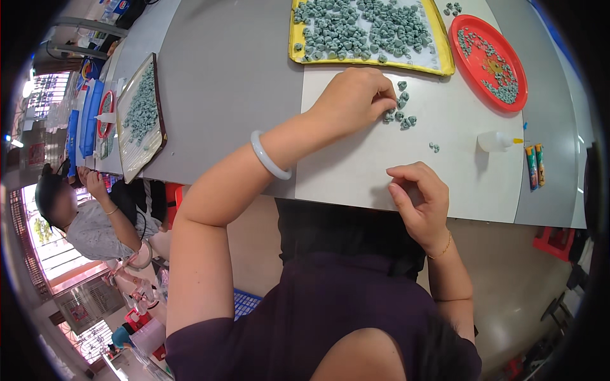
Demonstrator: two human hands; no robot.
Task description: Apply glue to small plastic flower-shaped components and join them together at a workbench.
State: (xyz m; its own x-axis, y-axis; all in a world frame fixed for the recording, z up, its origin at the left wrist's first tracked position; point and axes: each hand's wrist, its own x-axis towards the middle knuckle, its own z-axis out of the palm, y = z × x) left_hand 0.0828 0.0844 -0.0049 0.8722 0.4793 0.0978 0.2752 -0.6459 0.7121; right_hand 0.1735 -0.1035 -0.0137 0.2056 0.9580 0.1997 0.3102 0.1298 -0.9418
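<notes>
Yellow tray (413, 70) and red dish (521, 95) holding green pieces (343, 39), left hand (358, 96) by loose pieces (399, 116), grip unclear, right hand (420, 202), fingers apart

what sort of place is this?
Probably a small handwork workshop: grey-green pieces heaped in a yellow-rimmed tray, a red oval tray of smaller bits beside it, and another person near a tray at far left.

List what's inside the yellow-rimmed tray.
The yellow-rimmed tray holds many grey-green lumps on a whitish lining. The lumps hide much of that lining, and the tray's far end lies outside the picture.
</notes>
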